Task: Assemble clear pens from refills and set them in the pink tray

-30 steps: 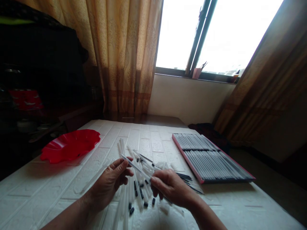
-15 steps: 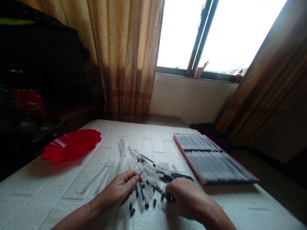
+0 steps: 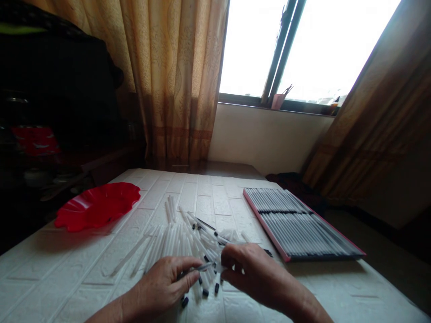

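Observation:
My left hand (image 3: 164, 282) pinches a slim, pen-like rod (image 3: 204, 267) between thumb and fingers, its tip pointing right. Close to that tip, my right hand (image 3: 259, 276) is closed with thumb and fingers around a small translucent piece (image 3: 218, 267), mostly hidden by the fingers. Beyond both hands lies a loose pile of translucent white tubes (image 3: 173, 242), like pen barrels. Several short black caps (image 3: 205, 293) are scattered between and in front of the hands. Whether the rod touches the piece in my right hand is hard to make out.
A pink-edged tray (image 3: 266, 228) packed with two rows of grey-white sticks lies at the right of the table. On the left stands a red scalloped bowl (image 3: 97, 208). The white brick-patterned tabletop (image 3: 63, 278) ends before a wall and window.
My right hand has moved left and up from the black caps, toward my left hand, and now grips a small translucent piece. My left hand has lowered slightly, and more of the rod shows.

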Available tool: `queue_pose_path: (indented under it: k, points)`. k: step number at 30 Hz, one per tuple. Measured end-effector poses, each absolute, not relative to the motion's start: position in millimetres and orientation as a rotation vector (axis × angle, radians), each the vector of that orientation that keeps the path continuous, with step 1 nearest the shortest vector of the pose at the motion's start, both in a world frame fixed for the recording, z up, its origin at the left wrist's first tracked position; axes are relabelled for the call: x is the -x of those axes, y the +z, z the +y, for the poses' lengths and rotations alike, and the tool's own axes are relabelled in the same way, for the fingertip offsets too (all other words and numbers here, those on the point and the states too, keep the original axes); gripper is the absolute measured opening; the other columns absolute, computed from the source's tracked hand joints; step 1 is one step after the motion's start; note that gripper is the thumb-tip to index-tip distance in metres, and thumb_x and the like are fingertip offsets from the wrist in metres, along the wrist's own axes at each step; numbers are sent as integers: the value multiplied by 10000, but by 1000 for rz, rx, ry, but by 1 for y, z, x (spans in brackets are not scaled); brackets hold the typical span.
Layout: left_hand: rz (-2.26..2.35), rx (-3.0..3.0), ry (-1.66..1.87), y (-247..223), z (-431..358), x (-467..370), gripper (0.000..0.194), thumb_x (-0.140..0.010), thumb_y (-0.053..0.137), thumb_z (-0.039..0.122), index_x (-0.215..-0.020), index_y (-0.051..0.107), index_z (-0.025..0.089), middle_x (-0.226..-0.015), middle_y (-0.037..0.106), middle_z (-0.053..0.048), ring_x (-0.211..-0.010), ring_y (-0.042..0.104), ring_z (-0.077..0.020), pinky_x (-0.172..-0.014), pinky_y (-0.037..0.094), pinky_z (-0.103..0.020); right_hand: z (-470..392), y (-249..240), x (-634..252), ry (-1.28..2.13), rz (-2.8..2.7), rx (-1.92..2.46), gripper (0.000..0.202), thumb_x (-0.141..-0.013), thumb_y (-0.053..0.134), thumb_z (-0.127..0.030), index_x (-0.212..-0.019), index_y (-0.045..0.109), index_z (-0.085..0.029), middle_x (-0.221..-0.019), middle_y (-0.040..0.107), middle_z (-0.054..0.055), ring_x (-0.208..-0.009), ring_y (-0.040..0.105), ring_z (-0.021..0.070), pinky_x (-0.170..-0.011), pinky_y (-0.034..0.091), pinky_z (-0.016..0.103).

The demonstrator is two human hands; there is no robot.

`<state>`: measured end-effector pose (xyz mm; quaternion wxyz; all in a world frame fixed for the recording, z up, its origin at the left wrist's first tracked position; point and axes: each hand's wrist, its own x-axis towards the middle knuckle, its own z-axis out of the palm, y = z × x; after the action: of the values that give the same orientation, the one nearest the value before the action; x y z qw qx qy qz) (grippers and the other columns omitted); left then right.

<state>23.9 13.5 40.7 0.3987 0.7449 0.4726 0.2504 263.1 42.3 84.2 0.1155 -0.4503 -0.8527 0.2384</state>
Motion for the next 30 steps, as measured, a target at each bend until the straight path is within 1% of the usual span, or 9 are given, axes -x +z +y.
queue_pose_path:
  k: [6,11,16,20,25,28,30]
  points:
    - [1215,-1981,626,44,11,-25,274,-952,527,354,-1017,776,261,-841,757,7,-762,679,-189,-704,466,-213,43,82,-259,691,-2482,1280,94,-783,643,-145,-820,696,-212,-721,691,-3,-653,591,145,-602,390,233]
    - [1215,-2039,619,44,12,-24,256,-951,532,302,-1040,770,273,-910,783,3,-820,709,-196,-734,469,-215,43,82,-261,694,-2499,1278,96,-786,650,-140,-829,697,-212,-718,693,-6,-650,591,142,-602,388,232]
    - [1233,-2092,621,44,12,-22,247,-956,550,309,-1079,764,301,-952,795,1,-857,726,-209,-754,476,-227,44,82,-260,669,-2501,1275,84,-795,666,-136,-831,696,-206,-734,698,0,-662,597,144,-614,389,233]
    - [1242,-2158,594,46,11,-22,237,-965,545,312,-1060,763,308,-946,788,-12,-850,725,-220,-744,478,-241,44,79,-257,695,-2501,1226,78,-807,671,-141,-841,699,-205,-744,700,2,-668,598,144,-626,401,227]
    - [1267,-2226,559,49,9,-25,239,-971,528,305,-1030,759,284,-909,777,-33,-827,731,-232,-716,484,-251,45,75,-252,677,-2517,1194,115,-814,667,-138,-887,729,-201,-787,724,24,-699,617,157,-652,412,234]
    - [1275,-2267,549,48,8,-26,241,-973,518,303,-1028,749,266,-902,775,-40,-822,736,-236,-702,481,-252,44,74,-250,700,-2552,1112,139,-864,634,-165,-898,763,-204,-840,735,44,-731,637,160,-670,416,236]
    - [1293,-2292,553,46,7,-26,250,-980,502,311,-995,744,249,-881,772,-49,-801,738,-240,-683,472,-258,45,74,-249,727,-2550,1104,153,-891,619,-201,-877,771,-195,-816,729,48,-726,638,160,-662,419,235]
